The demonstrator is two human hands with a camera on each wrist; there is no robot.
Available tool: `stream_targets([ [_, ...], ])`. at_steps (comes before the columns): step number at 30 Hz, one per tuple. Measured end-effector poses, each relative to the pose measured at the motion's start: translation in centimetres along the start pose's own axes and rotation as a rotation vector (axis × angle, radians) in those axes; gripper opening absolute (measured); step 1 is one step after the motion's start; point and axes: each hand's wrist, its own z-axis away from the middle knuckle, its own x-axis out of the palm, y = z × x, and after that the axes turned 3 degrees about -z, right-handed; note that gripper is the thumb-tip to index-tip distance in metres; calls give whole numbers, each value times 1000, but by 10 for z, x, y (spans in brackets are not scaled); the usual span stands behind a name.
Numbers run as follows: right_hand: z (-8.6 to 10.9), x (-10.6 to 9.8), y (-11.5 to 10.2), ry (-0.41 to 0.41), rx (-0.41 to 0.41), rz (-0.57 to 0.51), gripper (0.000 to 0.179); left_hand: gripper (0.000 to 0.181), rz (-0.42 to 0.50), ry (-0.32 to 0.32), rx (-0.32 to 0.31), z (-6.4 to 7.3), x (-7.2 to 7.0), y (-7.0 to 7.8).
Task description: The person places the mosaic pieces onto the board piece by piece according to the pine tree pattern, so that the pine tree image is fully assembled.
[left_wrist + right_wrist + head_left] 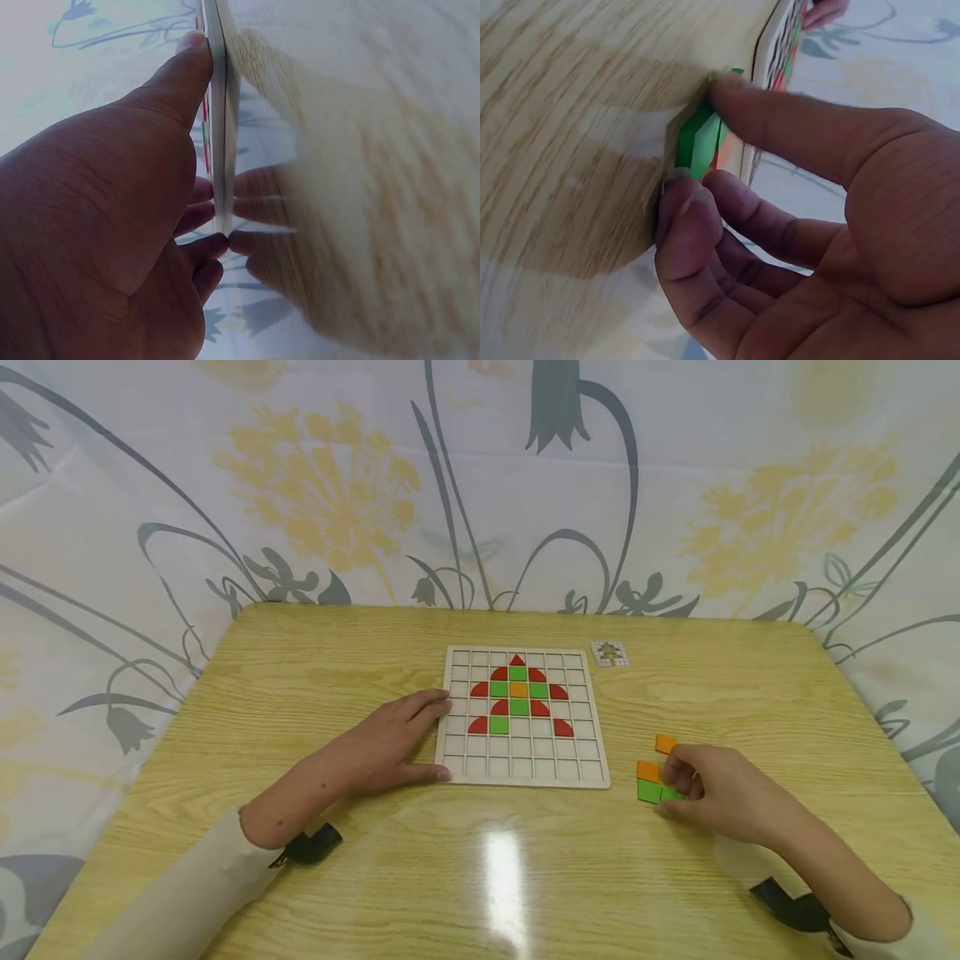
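Note:
A pale wooden grid board point(523, 785) lies on the table, with red, green and orange tiles set in a tree shape. My left hand point(393, 739) rests at the board's left side; its thumb touches the near left corner and its fingertips lie against the edge. In the left wrist view, the left hand point(127, 180) is spread along that edge. Right of the board, my right hand point(723, 789) pinches a green square tile point(699, 146) at table level between thumb and fingers. Beside it lie another green tile point(648, 791) and an orange tile point(648, 770); a second orange tile point(664, 743) sits farther back.
A small pattern card point(610, 653) showing a tree on a grid lies past the board's far right corner. The wood-grain table point(337, 660) ends at a curtain point(480, 485) printed with flowers. Black straps show near both sleeves.

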Motion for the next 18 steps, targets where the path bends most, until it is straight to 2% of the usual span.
stream_targets([
  [5, 0, 0, 2, -19, -15, -3, 28, 99, -6, -3, 1, 0, -1, 1],
  [11, 1, 1, 1, -38, -17, -8, 32, 99, -3, -3, -2, 0, -1, 1],
  [18, -1, 2, -4, -29, -23, 3, 28, 99, 9, -5, -5, 0, 0, 0],
])
